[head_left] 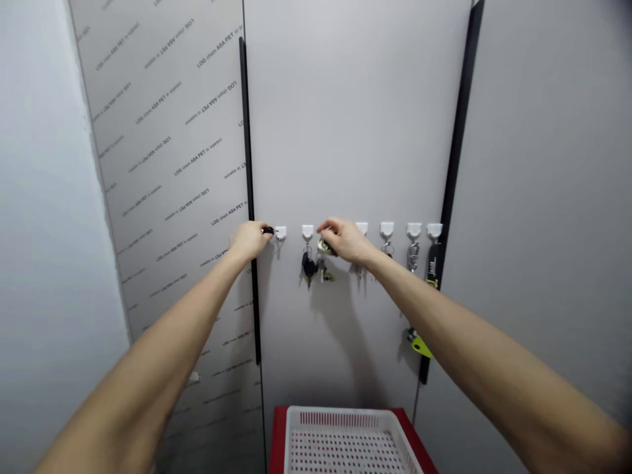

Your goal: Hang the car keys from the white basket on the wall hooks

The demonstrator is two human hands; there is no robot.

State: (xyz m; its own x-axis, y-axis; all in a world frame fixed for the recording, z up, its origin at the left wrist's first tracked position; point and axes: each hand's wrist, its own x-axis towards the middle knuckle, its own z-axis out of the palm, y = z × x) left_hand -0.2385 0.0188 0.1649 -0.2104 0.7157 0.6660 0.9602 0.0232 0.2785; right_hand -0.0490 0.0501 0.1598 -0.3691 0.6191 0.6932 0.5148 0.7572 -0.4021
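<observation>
My left hand is closed on a small black key fob, close beside the leftmost white hook. Whether its ring sits on that hook, I cannot tell. My right hand pinches a bunch of keys, with some keys dangling below the fingers. Between my hands, a second white hook carries a key set with black parts. The hook behind my right hand is hidden.
Farther right, more white hooks hold key rings, a metal carabiner and a black strap. A yellow-green item hangs lower. Below stands a white perforated basket on a red surface. Black handles edge the cabinet panel.
</observation>
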